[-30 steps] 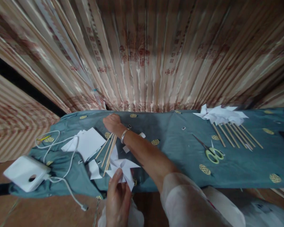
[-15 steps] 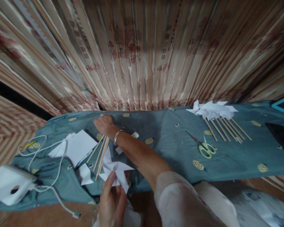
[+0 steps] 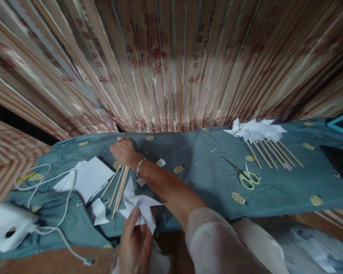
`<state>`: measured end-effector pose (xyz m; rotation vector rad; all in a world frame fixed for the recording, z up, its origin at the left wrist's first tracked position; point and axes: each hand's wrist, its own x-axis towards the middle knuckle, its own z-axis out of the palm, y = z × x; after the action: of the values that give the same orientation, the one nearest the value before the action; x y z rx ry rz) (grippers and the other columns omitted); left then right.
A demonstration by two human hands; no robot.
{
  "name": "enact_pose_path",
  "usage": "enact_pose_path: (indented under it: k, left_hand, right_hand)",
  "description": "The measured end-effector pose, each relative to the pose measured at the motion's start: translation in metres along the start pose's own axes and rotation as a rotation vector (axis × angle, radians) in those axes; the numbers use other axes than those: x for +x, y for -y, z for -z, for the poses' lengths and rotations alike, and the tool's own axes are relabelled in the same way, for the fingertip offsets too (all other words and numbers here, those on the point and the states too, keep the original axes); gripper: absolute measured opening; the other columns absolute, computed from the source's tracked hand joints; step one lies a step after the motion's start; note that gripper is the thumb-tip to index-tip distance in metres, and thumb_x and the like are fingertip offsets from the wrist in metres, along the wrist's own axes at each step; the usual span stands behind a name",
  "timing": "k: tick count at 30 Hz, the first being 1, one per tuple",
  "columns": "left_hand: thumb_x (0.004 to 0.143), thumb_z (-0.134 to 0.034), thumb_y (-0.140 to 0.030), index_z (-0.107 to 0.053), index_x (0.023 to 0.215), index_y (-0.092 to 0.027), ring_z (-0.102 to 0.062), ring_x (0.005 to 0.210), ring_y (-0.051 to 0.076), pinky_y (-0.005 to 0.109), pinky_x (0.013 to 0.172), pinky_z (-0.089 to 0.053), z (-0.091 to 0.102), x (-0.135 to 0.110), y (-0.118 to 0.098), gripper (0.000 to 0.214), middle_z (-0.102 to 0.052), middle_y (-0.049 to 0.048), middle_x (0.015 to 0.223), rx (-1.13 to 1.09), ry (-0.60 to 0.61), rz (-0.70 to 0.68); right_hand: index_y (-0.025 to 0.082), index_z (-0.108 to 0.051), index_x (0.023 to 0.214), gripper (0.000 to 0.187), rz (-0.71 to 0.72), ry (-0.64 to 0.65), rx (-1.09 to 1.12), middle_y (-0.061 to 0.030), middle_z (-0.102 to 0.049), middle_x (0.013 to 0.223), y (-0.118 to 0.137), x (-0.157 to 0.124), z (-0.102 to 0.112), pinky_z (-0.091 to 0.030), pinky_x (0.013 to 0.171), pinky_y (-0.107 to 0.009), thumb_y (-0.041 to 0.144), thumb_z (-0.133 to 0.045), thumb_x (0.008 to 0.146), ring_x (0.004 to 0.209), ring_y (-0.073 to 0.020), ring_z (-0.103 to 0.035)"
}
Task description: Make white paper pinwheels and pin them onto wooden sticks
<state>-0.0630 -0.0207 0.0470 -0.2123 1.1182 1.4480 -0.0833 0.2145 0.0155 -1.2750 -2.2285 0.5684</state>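
My left hand (image 3: pixel 135 239) is closed on a white folded paper pinwheel (image 3: pixel 141 205) at the near edge of the blue-green cloth (image 3: pixel 200 171). My right arm crosses over it to the far left side of the cloth. My right hand (image 3: pixel 122 150), with a metal bangle at the wrist, rests knuckles-up by the far ends of a few wooden sticks (image 3: pixel 118 186). Its fingers curl down to the cloth and their tips are hidden.
White paper sheets (image 3: pixel 87 179) and scraps lie left of the sticks. A white charger box (image 3: pixel 5 226) with its cable sits at the near left. Green-handled scissors (image 3: pixel 244 175) and several finished pinwheels on sticks (image 3: pixel 263 139) lie to the right. A dark phone (image 3: pixel 338 158) is at the far right, a striped curtain behind.
The view has drifted a little left and up. Both hands keep their places, the left still holding the pinwheel and the right still at the far edge.
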Motion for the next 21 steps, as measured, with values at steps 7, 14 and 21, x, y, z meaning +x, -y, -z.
enact_pose_path:
  k: [7, 14, 21]
  left_hand:
    - [0.076, -0.054, -0.001, -0.073, 0.1, -0.017, -0.072, 0.06, 0.012, 0.016, 0.067, -0.058, -0.002, -0.003, 0.0, 0.035, -0.075, 0.0002, 0.068, -0.04, -0.014, 0.013]
    - [0.082, -0.048, -0.001, -0.069, 0.075, -0.014, -0.07, 0.053, 0.012, 0.015, 0.056, -0.056, -0.012, -0.009, -0.001, 0.026, -0.074, 0.0018, 0.063, -0.041, -0.057, 0.053]
    - [0.078, -0.053, -0.001, -0.068, 0.076, -0.013, -0.069, 0.052, 0.013, 0.018, 0.06, -0.059, -0.011, -0.011, 0.009, 0.019, -0.071, 0.0017, 0.059, -0.047, -0.005, 0.048]
  right_hand:
    - [0.007, -0.069, 0.084, 0.019, 0.041, 0.046, -0.131, -0.0095, -0.073, 0.096, 0.005, -0.01, 0.009, -0.049, 0.088, -0.034, 0.01, -0.053, 0.094, 0.1, -0.021, -0.063]
    - [0.009, -0.073, 0.086, 0.018, -0.083, -0.139, -0.003, -0.0106, -0.075, 0.096, 0.0, -0.053, 0.059, -0.043, 0.077, -0.025, 0.014, -0.056, 0.089, 0.087, -0.0166, -0.063]
    - [0.014, -0.076, 0.083, 0.029, -0.307, -0.16, 0.219, -0.0006, -0.069, 0.064, -0.06, -0.171, 0.09, -0.042, 0.055, -0.022, 0.029, -0.052, 0.088, 0.057, -0.0118, -0.06]
